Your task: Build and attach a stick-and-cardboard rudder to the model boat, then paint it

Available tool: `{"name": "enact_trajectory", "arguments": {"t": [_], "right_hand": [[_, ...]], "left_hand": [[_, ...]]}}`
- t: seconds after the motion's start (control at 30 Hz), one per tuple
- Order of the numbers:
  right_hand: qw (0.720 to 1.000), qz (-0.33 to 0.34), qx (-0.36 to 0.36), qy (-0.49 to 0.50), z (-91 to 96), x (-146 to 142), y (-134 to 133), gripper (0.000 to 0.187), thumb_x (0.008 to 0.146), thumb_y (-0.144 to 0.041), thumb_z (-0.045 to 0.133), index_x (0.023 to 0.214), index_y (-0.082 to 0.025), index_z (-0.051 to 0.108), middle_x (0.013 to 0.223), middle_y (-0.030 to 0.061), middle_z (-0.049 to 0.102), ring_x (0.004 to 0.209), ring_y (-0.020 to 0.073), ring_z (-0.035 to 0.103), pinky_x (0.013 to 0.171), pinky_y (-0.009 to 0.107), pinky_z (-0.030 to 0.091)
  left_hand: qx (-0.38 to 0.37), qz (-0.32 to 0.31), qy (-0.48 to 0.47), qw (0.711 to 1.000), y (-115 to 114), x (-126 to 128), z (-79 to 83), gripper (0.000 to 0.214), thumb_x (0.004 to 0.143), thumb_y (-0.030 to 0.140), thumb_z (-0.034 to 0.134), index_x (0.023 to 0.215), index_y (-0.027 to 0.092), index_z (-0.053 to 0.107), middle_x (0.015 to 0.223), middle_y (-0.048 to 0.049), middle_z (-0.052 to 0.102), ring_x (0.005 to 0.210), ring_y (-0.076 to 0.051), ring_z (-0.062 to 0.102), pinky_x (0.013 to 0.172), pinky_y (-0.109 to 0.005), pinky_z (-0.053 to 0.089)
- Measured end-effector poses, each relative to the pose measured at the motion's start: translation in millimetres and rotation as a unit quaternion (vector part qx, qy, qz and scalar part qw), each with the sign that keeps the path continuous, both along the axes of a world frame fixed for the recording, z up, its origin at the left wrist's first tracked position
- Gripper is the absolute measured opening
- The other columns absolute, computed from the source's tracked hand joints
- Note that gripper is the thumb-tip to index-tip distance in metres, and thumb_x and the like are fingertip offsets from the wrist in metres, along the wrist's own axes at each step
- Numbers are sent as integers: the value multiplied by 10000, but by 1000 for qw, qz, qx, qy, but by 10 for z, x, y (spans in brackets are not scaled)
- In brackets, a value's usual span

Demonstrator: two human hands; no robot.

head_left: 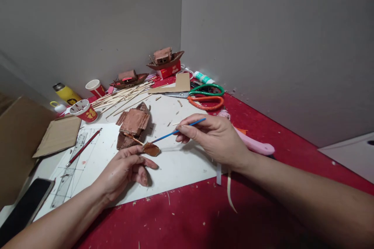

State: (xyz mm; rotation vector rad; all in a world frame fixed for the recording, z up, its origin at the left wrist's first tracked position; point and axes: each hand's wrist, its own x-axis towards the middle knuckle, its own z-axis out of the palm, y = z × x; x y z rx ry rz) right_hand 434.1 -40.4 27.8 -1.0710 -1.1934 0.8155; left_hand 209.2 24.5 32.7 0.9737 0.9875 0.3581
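Observation:
My right hand [214, 136] pinches a thin blue-handled paintbrush [175, 132] whose tip rests on a small brown-painted piece [151, 149]. My left hand [125, 168] lies on the white paper [181, 163] with its fingers closed on that piece, holding it by a thin stick. Just behind it sits a brown cardboard model part [133, 124] with a ridged roof.
Green and orange scissors [206, 96], a bundle of wooden sticks [122, 95], two brown model boats [165, 58], two red paper cups [84, 111], a yellow bottle [66, 93], cardboard sheets [58, 135], a red pencil [83, 148], a ruler and a phone [25, 208] surround the paper on the red tabletop.

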Motion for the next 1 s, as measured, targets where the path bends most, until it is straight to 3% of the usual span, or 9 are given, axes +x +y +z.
{"name": "enact_trajectory", "arguments": {"t": [0.17,0.53,1.0], "right_hand": [[999,30,9,-17,-86,-61,-8,170,847,-360,683,824,-192,699,751,25,719,665,141,681,602,247,549],[998,-54,20,-2,82,47,-34,281,802,-482,714,757,-210,656,691,6,687,616,144,683,570,254,584],[1000,-24,-6,-19,71,129,-8,294,850,-464,661,752,-191,612,678,5,656,587,116,647,555,234,567]], "left_hand": [[7,-7,4,1000,-4,10,19,264,817,62,529,1073,78,590,832,-146,752,407,-91,576,440,-201,485],[4,7,7,1000,-5,12,9,226,811,60,523,1033,98,517,828,-176,752,404,-112,584,454,-240,513],[15,5,3,1000,17,-2,-15,196,804,78,568,949,162,467,827,-168,764,411,-128,599,456,-247,515]]}}
